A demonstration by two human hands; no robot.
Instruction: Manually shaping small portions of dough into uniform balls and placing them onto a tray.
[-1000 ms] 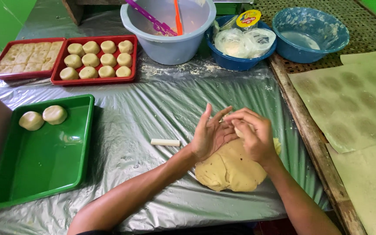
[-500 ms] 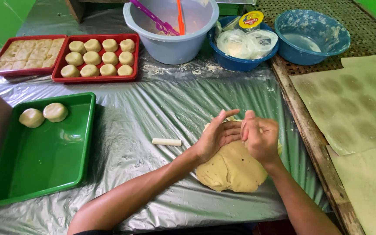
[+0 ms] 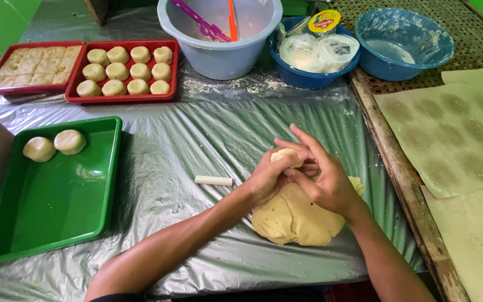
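Observation:
My left hand cups a small pale piece of dough, fingers curled round it. My right hand presses against that piece from the right, fingertips on its top. Both hands hover just above a large lump of yellow dough lying on the plastic-covered table. A small white stick lies on the plastic to the left of my left hand. A green tray at the left holds two dough balls.
At the back stand two red trays, one with flat squares, one with several dough balls. Behind are a pale tub with utensils, a blue bowl of plastic bags and another blue bowl. Greased paper sheets lie right.
My hands have closed together round the small dough piece: the left fingers, spread a second ago, are now curled under it, and the right hand sits on top.

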